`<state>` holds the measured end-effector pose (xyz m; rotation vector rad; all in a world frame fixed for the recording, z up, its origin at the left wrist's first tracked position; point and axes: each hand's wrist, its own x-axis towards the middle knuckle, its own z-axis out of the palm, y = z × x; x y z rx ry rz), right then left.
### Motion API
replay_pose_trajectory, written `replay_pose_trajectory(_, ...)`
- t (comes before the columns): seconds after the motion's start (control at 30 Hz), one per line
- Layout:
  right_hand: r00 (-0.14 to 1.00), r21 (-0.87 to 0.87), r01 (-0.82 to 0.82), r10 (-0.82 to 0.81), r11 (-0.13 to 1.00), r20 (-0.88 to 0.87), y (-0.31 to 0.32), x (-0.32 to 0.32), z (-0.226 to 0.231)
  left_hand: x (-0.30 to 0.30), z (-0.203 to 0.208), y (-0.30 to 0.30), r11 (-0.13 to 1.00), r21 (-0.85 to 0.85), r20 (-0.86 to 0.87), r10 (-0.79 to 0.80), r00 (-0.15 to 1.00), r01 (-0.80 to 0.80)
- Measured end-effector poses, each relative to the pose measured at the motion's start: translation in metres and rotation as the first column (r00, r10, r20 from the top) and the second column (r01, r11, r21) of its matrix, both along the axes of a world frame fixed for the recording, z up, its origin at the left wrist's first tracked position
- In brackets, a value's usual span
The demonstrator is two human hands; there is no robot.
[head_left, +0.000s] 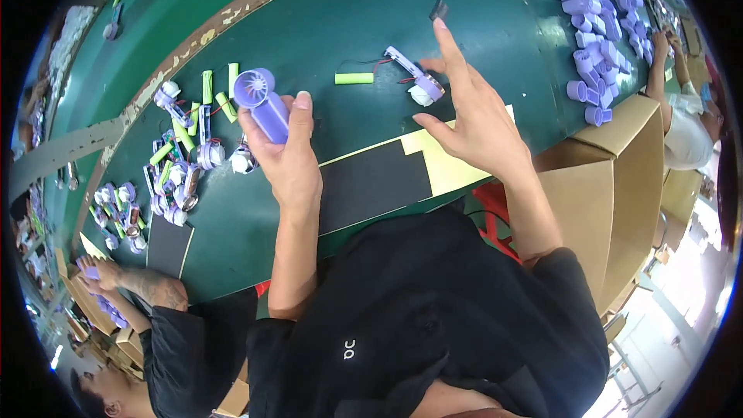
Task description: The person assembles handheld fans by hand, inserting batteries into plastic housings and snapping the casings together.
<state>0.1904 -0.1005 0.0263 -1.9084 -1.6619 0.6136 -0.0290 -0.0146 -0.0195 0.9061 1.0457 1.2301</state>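
My left hand point(288, 159) is closed round a purple fan housing point(270, 118), its round vented head pointing away from me. My right hand point(481, 112) is spread over the table with the index finger stretched forward. At that fingertip is a small black piece point(439, 10); whether the finger touches it I cannot tell. Just left of the right hand lies a fan inner assembly point(418, 77) with a white motor part and a purple frame. Thin wires run from it to a green battery cell point(354, 78).
Several wired fan assemblies with green cells point(176, 170) are heaped at left. Purple housings point(592, 27) pile up at far right, near an open cardboard box point(611, 193). A black pad point(375, 186) on yellow sheet lies before me. Co-workers sit at lower left and far right.
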Motion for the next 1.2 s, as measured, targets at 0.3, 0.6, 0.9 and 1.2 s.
replay_pose_trajectory(0.3,0.974,0.031,0.062,-0.053,0.998,-0.222,0.001,0.009,-0.015,-0.001,-0.006,-0.008,0.981,-0.152,0.194,-0.088,0.977,0.119)
replay_pose_trajectory(0.6,0.985,0.042,-0.018,0.025,0.999,-0.172,-0.015,0.018,-0.022,0.003,-0.004,-0.023,0.966,-0.179,0.24,-0.142,0.96,0.187)
replay_pose_trajectory(0.9,0.801,0.022,0.14,-0.1,0.99,-0.591,-0.022,-0.002,-0.016,0.001,-0.008,-0.024,0.974,-0.138,0.242,-0.141,0.96,0.177)
replay_pose_trajectory(1.2,0.483,0.042,0.233,-0.078,0.972,-0.872,-0.029,0.006,0.052,0.026,0.003,-0.03,0.963,-0.096,0.48,-0.175,0.86,0.25)
